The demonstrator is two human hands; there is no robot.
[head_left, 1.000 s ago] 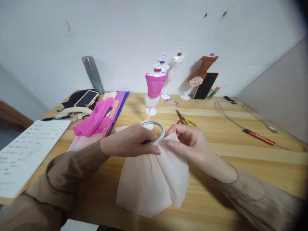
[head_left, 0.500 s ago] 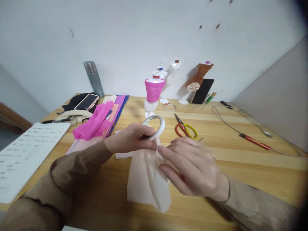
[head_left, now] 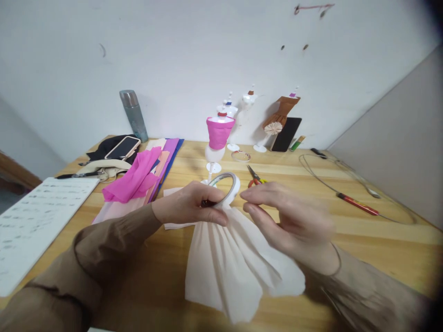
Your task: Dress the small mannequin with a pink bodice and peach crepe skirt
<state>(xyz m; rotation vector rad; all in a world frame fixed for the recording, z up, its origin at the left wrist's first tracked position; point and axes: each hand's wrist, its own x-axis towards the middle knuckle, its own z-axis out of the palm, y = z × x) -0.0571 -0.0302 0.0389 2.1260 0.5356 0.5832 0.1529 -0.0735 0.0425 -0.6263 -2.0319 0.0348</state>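
Observation:
My left hand [head_left: 194, 203] grips a roll of white tape [head_left: 235, 186] together with the gathered top of a cream crepe-paper piece [head_left: 224, 267]. The pleated paper fans out below the fingers toward the table's front. Just right of the tape roll is my right hand [head_left: 290, 221], partly blurred, its thumb and forefinger drawn close in a pinch. Whether anything thin lies between those fingertips cannot be made out. Behind this hand, scissors [head_left: 255, 175] lie with their handles partly hidden. A small dress form with a pink wrapped top [head_left: 220, 133] stands beyond the tape.
More small dress forms [head_left: 247, 103] stand along the wall, one in a brown dress [head_left: 285, 108]. Coloured paper sheets [head_left: 166, 161], a pink piece [head_left: 133, 180], a phone [head_left: 122, 147] and a flask [head_left: 134, 115] are left. A red-handled corded tool [head_left: 358, 204] lies right.
My right hand has drawn back from the gathered paper, its fingers now more curled. The cream paper has fanned out wider to the right. The left hand keeps its hold.

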